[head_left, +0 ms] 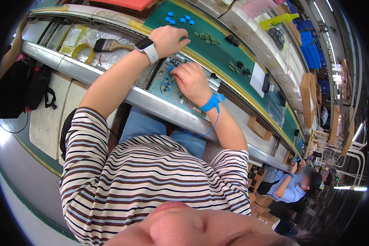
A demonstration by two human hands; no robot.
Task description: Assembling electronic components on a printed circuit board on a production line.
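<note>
My right hand (191,81), with a blue wrist strap (212,102), reaches over a circuit board (159,83). Its thumb and fingertips pinch a blue disc capacitor (170,69) at the board's surface. Small blue parts (167,85) and other components stand on the board beside that hand. My left hand (168,41), below a white smartwatch (146,48), hovers at the near edge of the green mat (164,18). Its fingers are curled in, and whatever they may hold is hidden. Just beyond it lie several loose blue disc capacitors (187,19) and dark green discs (208,38).
A brush (110,45) and a yellow tape roll (83,53) lie on plastic left of the board. A metal rail (98,76) runs along the near edge. Black parts (244,69) and a white card (257,78) are farther right. A co-worker (289,186) sits at the far right.
</note>
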